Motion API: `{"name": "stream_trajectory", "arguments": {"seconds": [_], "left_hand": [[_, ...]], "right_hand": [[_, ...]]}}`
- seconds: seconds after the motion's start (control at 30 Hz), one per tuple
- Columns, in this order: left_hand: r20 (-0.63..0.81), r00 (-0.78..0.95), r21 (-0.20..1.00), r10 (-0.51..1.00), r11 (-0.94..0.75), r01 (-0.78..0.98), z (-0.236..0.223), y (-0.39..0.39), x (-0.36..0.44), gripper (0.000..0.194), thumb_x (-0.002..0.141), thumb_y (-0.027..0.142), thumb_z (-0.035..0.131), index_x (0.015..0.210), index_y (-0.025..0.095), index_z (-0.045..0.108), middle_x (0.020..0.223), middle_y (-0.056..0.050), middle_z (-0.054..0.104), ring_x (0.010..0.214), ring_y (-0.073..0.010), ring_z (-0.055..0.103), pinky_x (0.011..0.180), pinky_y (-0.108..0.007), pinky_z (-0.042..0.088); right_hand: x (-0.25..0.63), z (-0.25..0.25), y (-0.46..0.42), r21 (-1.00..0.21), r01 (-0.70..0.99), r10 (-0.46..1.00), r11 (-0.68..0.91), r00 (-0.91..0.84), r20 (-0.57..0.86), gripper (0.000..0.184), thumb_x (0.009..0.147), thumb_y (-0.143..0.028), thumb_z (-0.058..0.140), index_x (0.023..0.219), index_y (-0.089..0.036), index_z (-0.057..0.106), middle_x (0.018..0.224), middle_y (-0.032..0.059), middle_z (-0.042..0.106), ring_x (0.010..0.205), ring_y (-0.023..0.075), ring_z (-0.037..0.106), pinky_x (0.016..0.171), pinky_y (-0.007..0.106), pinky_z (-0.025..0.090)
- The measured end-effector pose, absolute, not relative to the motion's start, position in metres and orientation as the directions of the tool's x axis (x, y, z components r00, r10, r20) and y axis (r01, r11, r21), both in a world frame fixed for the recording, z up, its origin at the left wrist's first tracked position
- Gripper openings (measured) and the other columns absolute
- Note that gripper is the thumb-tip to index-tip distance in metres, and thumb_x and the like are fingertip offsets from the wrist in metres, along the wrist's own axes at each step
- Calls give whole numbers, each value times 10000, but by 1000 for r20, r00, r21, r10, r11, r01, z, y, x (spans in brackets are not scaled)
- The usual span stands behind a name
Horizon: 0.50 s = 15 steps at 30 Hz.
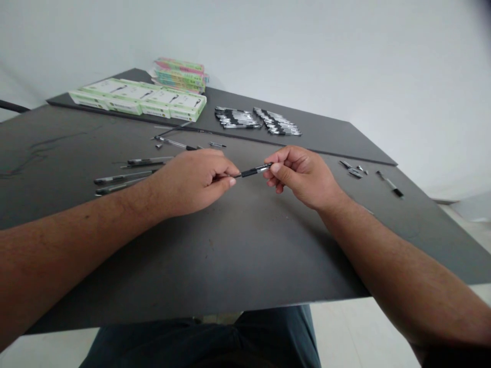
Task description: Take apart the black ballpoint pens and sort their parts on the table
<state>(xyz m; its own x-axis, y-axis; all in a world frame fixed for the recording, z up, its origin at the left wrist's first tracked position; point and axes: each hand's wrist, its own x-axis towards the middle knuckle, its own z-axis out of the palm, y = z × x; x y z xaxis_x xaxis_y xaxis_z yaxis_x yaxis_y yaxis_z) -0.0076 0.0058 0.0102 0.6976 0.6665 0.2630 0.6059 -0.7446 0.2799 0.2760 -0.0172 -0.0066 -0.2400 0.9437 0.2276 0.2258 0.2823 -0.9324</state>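
A pen [251, 171] with a black grip and clear barrel is held level above the table, between my two hands. My left hand [199, 179] pinches its left end between thumb and fingers. Its right end is in the pinch of my right hand [297, 174]. Fingers cover both ends of the pen, so the tips are hidden. Left of my left hand lie several pens [125, 176], partly behind the wrist and forearm. A pen without its cap [174, 142] and a small pen part [217, 145] lie just beyond that hand.
On the table's raised back strip [330, 130] are two rows of pens [238, 118], several green-and-white boxes [141, 97] and a stack of colourful packs [180, 74]. Small pen parts [351, 168] and a pen barrel [390, 184] lie at the right. The front table edge [199, 314] is near my lap.
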Motion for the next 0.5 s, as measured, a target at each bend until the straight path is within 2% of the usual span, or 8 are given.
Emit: {"name": "stream_trajectory", "arguments": {"seconds": [0.17,0.33,0.43,0.5], "left_hand": [[262,685,291,680,-732,616,4,7,-9,446,1048,428,529,1234,205,867,1025,-98,824,990,-281,770,968,-404,582],[358,474,397,804,-591,702,-3,13,-12,620,1011,522,659,1492,139,742,1251,-155,832,1075,-305,782,1020,-440,626],[362,445,407,819,-568,716,-6,17,-14,509,1014,463,670,1429,181,756,1181,-125,848,1070,-301,791,993,-432,633],[356,466,402,810,-583,706,-8,17,-14,428,1013,437,666,1347,196,783,1109,-105,855,1055,-297,799,967,-422,632]], "right_hand": [[275,-8,-16,-934,241,939,263,-288,190,323,946,-522,920,986,-238,772,795,18,809,669,166,733,572,271,623],[299,-5,-1,-948,205,970,243,-81,231,256,879,-392,928,973,-238,747,788,3,793,642,156,726,531,253,585],[317,1,21,-950,223,967,219,82,242,220,893,-338,906,966,-237,726,797,0,779,631,143,708,496,232,544],[322,6,41,-958,236,967,161,159,201,179,939,-281,872,960,-232,701,803,-1,767,629,132,695,490,222,527]]}}
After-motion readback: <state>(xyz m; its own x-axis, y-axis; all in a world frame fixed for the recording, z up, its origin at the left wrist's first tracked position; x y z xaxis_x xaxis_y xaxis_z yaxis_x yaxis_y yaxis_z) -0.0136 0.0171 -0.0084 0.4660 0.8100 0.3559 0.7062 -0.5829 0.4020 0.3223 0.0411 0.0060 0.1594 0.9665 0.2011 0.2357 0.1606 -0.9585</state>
